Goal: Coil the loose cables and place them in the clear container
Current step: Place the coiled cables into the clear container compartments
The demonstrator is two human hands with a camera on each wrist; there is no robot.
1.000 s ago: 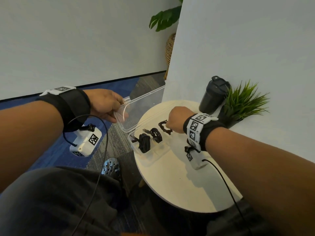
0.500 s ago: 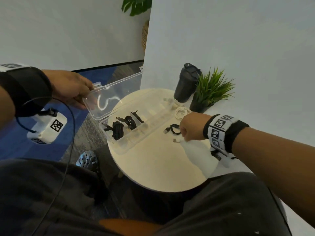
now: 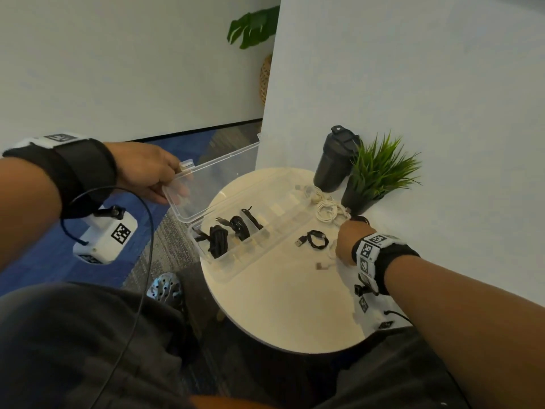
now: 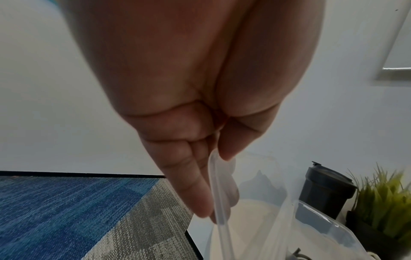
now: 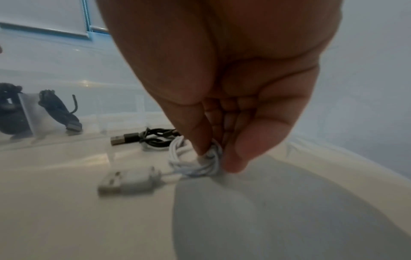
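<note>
Left hand [image 3: 144,169] pinched the clear container's lid [image 3: 212,181], holding it up; right hand [image 3: 346,242] pinched white coiled cable [image 5: 195,160], black cable [image 3: 314,239] just beside its fingers.

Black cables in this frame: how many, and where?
4. Three sit coiled in the clear container: at and. One black cable lies on the table beside it. More may be hidden.
</note>
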